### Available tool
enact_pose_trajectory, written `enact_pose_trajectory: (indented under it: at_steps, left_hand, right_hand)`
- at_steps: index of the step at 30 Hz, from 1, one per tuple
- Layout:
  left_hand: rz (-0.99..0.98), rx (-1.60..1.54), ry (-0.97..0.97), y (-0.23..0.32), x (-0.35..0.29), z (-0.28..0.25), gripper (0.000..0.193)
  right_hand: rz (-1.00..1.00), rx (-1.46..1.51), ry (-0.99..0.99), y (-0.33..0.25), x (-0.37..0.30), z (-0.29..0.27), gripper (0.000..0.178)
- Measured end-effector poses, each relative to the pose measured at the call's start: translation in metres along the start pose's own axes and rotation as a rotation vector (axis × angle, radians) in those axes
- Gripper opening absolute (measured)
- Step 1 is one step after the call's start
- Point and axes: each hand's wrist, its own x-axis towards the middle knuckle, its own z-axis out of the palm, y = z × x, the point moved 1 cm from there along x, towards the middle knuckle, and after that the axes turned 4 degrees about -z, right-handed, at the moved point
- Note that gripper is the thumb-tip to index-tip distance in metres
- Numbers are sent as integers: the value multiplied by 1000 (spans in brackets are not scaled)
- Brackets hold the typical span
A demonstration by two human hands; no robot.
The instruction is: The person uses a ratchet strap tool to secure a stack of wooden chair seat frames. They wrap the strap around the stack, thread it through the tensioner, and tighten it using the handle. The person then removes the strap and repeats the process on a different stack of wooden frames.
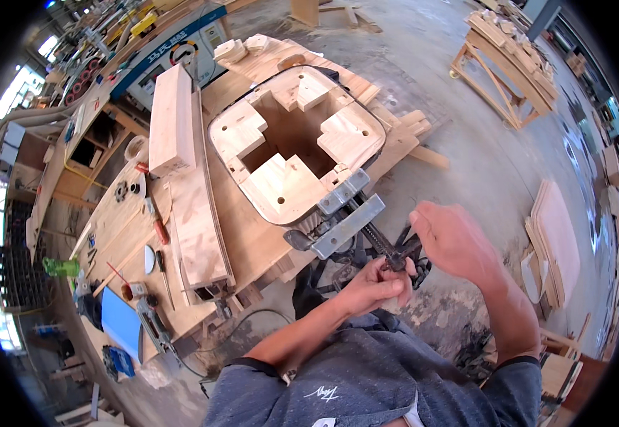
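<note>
While L hand grips the screw end, R hand is up by the handle

Head cam: metal vise is at the bench edge nr the wearer, jaws apart, dark threaded rod running out twd the body. L hand's fingers are wrapped round the screw end. R hand is curled but blurred; can't tell if it's grasping the handle or only touching.

Vise's far plate is right by the near R corner of a wooden box: open centre, rounded corners, four pale corner blocks w/ drilled holes. Can't tell if plate & box touch.

L of box: thick beam & long board, side by side. Further L on bench: red-handled tool, tape roll, blue sheet, grey power tool.

Far R, upper: wooden stand piled w/ offcuts. Lower, same side: pale panels, stacked together.
</note>
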Motion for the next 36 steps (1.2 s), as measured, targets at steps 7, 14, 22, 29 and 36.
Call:
enact_pose_trajectory:
  at_steps: [7, 14, 22, 29, 36]
  left_hand:
    - [-268, 241, 326, 39, -10, 54, 49]
    - [-441, 306, 497, 49, 7, 78, 37]
    - [-3, 483, 373, 8, -8, -35, 43]
    - [153, 673, 262, -14, 56, -57, 38]
    - [88, 525, 356, -10, 44, -61, 34]
  right_hand:
    - [337, 807, -341, 88, 34, 92, 23]
    - [-489, 736, -97, 111, 30, 188, 14]
    - [-100, 700, 416, 28, -20, 92, 44]
    - [-243, -76, 499, -60, -11, 80, 60]
    - [-209, -104, 525, -49, 5, 89, 48]
